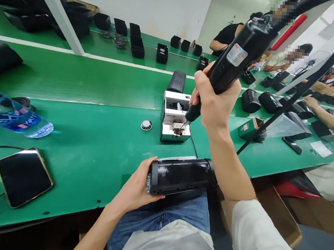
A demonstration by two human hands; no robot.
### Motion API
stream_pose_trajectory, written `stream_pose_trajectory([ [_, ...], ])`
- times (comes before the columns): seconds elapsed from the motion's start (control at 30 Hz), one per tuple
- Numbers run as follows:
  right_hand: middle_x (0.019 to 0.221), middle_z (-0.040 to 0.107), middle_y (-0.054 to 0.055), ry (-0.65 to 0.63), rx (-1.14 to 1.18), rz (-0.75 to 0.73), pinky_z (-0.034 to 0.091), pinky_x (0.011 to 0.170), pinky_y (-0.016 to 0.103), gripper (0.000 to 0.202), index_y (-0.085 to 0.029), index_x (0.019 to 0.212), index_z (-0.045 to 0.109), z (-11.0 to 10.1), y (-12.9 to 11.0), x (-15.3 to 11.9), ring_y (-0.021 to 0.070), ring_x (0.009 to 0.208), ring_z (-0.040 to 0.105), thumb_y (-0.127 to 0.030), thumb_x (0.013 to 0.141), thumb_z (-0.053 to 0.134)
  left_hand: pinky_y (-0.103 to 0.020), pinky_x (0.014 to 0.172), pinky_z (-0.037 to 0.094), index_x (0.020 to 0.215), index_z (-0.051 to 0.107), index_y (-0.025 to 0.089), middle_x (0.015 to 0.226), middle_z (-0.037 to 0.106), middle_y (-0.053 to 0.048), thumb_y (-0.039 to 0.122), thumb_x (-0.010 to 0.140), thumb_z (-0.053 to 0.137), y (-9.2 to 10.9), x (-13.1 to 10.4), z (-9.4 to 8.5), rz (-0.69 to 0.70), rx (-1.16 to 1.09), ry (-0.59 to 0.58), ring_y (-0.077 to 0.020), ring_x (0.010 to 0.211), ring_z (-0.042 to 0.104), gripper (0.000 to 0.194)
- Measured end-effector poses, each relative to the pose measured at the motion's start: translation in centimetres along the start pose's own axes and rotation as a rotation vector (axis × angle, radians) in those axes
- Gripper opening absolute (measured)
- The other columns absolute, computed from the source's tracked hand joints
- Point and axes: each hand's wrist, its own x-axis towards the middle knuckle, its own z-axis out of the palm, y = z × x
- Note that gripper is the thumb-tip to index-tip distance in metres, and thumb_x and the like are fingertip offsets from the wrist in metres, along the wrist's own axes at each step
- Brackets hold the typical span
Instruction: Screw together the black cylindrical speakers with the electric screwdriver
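Observation:
My left hand [137, 187] grips the left end of a black cylindrical speaker housing [182, 176] that lies across my lap at the table's front edge. My right hand [215, 102] is closed around a black electric screwdriver [236, 57], held tilted. Its bit tip touches the front of a small white screw feeder box [173, 119] on the green table. A small round silver part [146, 125] lies just left of the box.
A phone [23, 176] and a plastic water bottle [14, 115] lie at the left. Black speaker housings [137, 41] line the far belt. Other people sit at the right, with more black parts [250, 100], a green box [249, 128] and a phone [292, 145].

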Motion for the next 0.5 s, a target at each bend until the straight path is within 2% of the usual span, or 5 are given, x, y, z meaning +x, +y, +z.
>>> stream_pose_trajectory([
  [0.1,0.061,0.046,-0.009,0.073,0.090,-0.074,0.044,0.042,0.029,0.029,-0.028,0.085,0.059,-0.6,-1.8,0.9,0.0094,0.042,0.047,-0.043,0.099,0.079,-0.063,0.124,0.055,0.166,0.027,0.031,0.164,0.052,-0.018,0.030,0.076,0.099,0.1,0.0,-0.1,-0.008,0.003,-0.006,-0.0432,0.151,0.059,0.116],
  [0.17,0.060,0.041,-0.009,0.200,0.127,-0.178,0.039,0.039,0.029,0.016,-0.028,0.087,0.064,-1.3,-2.9,1.8,0.0097,0.040,0.044,-0.032,0.097,0.075,-0.063,0.124,0.055,0.166,0.027,0.031,0.164,0.052,-0.019,0.029,0.076,0.099,0.1,0.0,-0.2,-0.005,0.004,-0.008,-0.0434,0.151,0.060,0.115],
  [0.3,0.067,0.047,-0.005,0.492,0.011,-0.280,0.045,0.049,0.030,0.005,-0.029,0.097,0.062,-2.1,-2.6,3.3,0.0119,0.047,0.049,-0.029,0.102,0.062,-0.063,0.124,0.055,0.166,0.027,0.031,0.164,0.052,-0.019,0.028,0.076,0.098,0.1,0.0,-0.2,-0.002,0.008,-0.011,-0.0437,0.151,0.060,0.114],
  [0.4,0.067,0.053,-0.005,0.413,0.008,-0.188,0.048,0.051,0.033,0.014,-0.030,0.095,0.060,-2.3,-1.9,3.3,0.0146,0.047,0.052,-0.028,0.098,0.073,-0.063,0.123,0.056,0.166,0.028,0.031,0.163,0.053,-0.019,0.029,0.077,0.098,0.0,0.0,-0.1,-0.001,0.007,-0.001,-0.0438,0.151,0.060,0.113],
  [0.5,0.059,0.048,-0.008,0.380,0.093,-0.207,0.041,0.045,0.034,0.016,-0.031,0.090,0.063,-2.9,-3.3,2.5,0.0148,0.043,0.047,-0.019,0.093,0.072,-0.063,0.123,0.056,0.165,0.030,0.031,0.162,0.055,-0.018,0.027,0.075,0.098,0.0,0.0,0.0,0.007,0.000,0.017,-0.0438,0.150,0.062,0.113],
])
